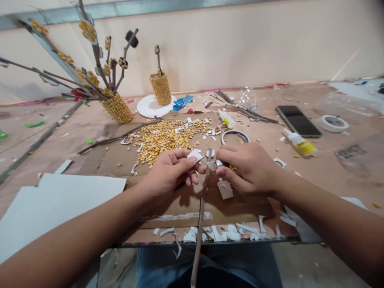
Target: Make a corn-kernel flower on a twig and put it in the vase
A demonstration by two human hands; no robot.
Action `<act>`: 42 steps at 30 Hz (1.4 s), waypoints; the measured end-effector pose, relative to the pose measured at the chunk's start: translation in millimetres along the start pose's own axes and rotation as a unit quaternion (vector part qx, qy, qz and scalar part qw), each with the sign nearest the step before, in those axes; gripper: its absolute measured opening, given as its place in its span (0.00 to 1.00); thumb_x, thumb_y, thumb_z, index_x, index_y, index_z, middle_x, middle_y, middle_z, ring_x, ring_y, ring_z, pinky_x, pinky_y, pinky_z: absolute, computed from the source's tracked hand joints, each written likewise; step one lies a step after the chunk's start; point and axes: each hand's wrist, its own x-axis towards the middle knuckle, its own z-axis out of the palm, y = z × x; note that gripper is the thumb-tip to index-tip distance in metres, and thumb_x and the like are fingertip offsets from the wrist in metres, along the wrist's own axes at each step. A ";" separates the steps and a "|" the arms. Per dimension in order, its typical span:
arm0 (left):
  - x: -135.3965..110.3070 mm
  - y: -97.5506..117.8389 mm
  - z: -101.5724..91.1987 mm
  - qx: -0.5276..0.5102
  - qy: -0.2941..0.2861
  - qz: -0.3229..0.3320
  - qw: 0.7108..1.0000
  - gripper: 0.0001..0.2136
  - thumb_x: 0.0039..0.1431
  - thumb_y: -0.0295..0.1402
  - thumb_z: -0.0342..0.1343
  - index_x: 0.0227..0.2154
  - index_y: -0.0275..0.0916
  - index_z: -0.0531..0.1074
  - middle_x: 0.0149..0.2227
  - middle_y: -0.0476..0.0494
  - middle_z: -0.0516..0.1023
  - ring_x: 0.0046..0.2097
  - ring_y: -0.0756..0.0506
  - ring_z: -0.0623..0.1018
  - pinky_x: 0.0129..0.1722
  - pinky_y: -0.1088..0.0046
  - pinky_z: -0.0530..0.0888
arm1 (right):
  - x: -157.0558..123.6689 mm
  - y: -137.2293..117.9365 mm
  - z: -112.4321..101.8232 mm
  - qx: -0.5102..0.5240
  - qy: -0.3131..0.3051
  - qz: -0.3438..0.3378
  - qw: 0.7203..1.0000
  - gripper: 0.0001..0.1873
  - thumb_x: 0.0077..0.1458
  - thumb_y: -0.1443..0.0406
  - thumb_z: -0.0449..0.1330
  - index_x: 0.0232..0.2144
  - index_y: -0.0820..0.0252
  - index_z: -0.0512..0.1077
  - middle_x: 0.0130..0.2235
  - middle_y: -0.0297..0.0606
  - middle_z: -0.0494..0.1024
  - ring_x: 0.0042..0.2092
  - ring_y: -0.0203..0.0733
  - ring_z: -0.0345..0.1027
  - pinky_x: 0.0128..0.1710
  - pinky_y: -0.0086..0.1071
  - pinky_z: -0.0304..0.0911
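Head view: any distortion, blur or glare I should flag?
Head view: wide-angle bend, wall strip bows, edges stretched; centre sharp: left hand pinching a paper scrap, right hand pinching a small grey piece, stick between them; clear plastic at right edge smeared; light soft, shadows faint; phone screen dark, no glare.

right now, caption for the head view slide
Left hand and right hand hold white paper scraps at a thin brown twig near loose yellow kernels.

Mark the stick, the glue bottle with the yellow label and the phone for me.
stick (201, 216), head view, midway along its shaft.
glue bottle (305, 147), head view, on its yellow label.
phone (298, 121), head view, middle of its dark screen.
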 end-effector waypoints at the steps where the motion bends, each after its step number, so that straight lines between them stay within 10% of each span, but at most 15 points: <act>1: 0.2 0.1 -0.2 -0.006 -0.007 -0.004 1.000 0.15 0.53 0.38 0.73 0.31 0.33 0.76 0.29 0.44 0.83 0.23 0.54 0.77 0.24 0.82 0.72 | 0.0 0.1 0.7 -0.011 -0.005 0.000 1.000 0.23 0.73 0.52 0.47 0.29 0.57 0.66 0.28 0.34 0.68 0.28 0.39 0.58 0.29 0.35 0.41; 29: -13.5 1.1 3.2 -0.022 -0.119 -0.022 0.992 0.13 0.60 0.38 0.71 0.30 0.33 0.78 0.24 0.48 0.82 0.21 0.52 0.81 0.22 0.85 0.78 | -0.4 -8.3 2.9 -0.037 0.029 -0.044 0.998 0.29 0.75 0.49 0.44 0.28 0.58 0.68 0.27 0.35 0.70 0.26 0.38 0.57 0.28 0.35 0.40; 42: -11.9 -0.2 8.8 -0.046 -0.127 -0.038 0.990 0.13 0.58 0.39 0.73 0.33 0.33 0.81 0.26 0.47 0.82 0.22 0.52 0.81 0.22 0.84 0.78 | 0.3 -4.6 3.3 -0.049 0.010 -0.056 0.997 0.15 0.68 0.58 0.51 0.30 0.57 0.67 0.29 0.37 0.72 0.27 0.39 0.58 0.29 0.36 0.39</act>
